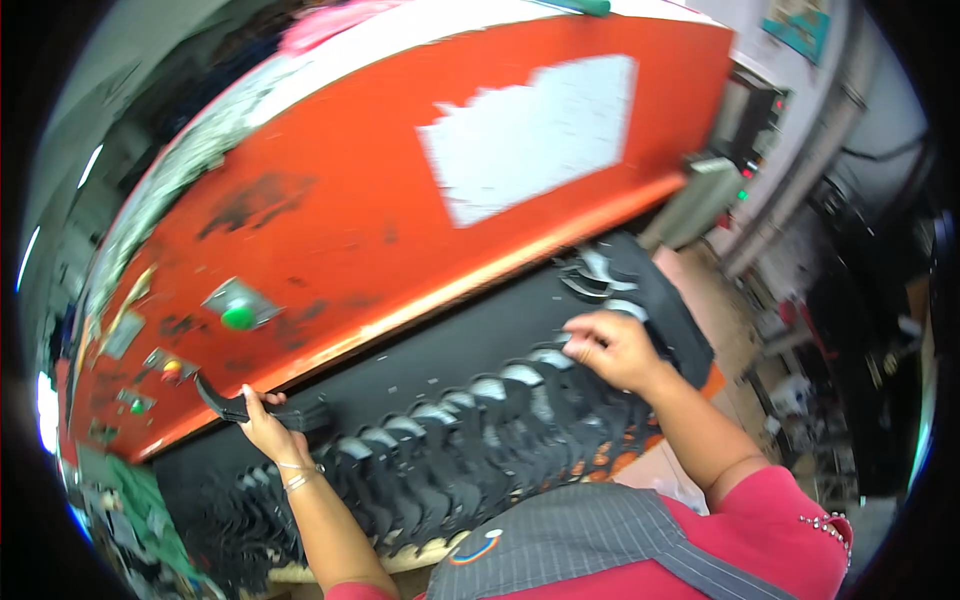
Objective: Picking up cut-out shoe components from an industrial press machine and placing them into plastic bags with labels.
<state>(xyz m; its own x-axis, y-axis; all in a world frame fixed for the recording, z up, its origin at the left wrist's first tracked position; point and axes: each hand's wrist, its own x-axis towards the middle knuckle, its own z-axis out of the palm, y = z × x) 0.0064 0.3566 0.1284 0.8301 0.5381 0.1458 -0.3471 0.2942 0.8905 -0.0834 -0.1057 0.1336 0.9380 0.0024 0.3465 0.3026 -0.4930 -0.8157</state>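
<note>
My left hand (265,425) is closed around a small stack of black curved flat pieces (305,413), whose narrow end sticks out to the left. It is held over the left part of a black work surface (400,372), near the base of an orange machine panel. My right hand (618,352) hovers at the right end of a long row of similar black curved pieces (440,455) with grey-white patches. Its fingers are curled in with the thumb close to them; whatever may be between them is hidden. Beyond it lie a few loose curved pieces (590,280).
The orange panel (340,210) rises along the far side, with a green button (238,318) and a red-yellow knob (172,370) on it. A control box with lit indicators (748,170) stands at the right. Green cloth (140,500) hangs at the left end.
</note>
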